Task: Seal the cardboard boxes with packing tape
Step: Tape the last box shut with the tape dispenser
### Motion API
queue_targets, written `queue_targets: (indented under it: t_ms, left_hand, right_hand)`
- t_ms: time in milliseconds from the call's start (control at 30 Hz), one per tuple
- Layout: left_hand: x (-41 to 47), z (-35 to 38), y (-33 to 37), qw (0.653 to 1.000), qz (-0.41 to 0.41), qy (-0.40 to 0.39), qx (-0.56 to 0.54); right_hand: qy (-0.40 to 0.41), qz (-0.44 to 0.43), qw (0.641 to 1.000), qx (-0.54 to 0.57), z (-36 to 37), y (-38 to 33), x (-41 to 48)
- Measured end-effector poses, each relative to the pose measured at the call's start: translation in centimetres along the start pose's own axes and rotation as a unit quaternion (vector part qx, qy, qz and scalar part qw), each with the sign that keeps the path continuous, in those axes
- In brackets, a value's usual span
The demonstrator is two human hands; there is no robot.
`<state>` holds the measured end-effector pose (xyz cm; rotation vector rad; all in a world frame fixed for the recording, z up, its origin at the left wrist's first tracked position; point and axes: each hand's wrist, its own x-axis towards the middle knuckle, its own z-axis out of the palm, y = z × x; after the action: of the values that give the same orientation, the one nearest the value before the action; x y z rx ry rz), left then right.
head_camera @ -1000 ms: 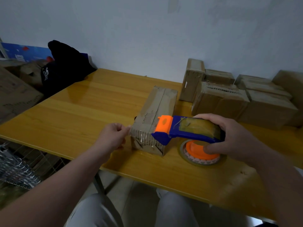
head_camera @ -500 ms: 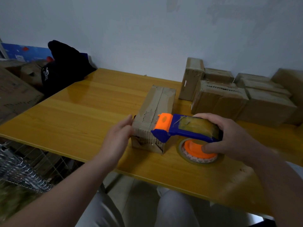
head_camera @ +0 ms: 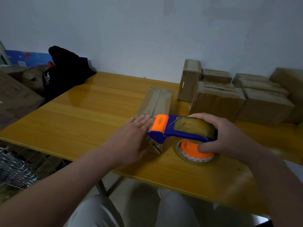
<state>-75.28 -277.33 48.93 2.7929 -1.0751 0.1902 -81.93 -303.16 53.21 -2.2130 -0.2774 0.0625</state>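
Under the flat left hand (head_camera: pixel 131 136), its fingers straight and pressing down, sits the long brown cardboard box (head_camera: pixel 158 102), and just right of that hand the right hand (head_camera: pixel 229 136) is wrapped around the blue and orange plastic tape gun (head_camera: pixel 185 130), whose orange tip is at the box's near end. I think the left hand should hold the box down while the tape gun is pulled straight along the middle crack, so the tape lies flat. Below both hands is a yellow wooden table (head_camera: pixel 82 122), with a pile of brown boxes (head_camera: pixel 237 102) past the right hand and a pale wall (head_camera: pixel 147 38) behind.
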Motion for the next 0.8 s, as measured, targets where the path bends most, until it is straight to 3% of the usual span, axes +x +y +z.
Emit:
queue_targets:
  t_ms: [200,400,800]
  left_hand:
    - [-0.2,0.0,-0.4,1.0,0.017,-0.002,0.015]
    - [0.0,-0.3,-0.2,0.999,0.017,-0.005,0.031]
    - [0.2,-0.3,0.0,0.999,0.002,-0.005,0.037]
  right_hand:
    - [-0.01,-0.005,1.0,-0.025,-0.7,0.0,-0.3]
    - [-0.026,0.043,0.998,-0.039,-4.1,1.4,-3.0]
    - [-0.055,0.083,0.988,-0.12,-3.3,1.0,-1.5]
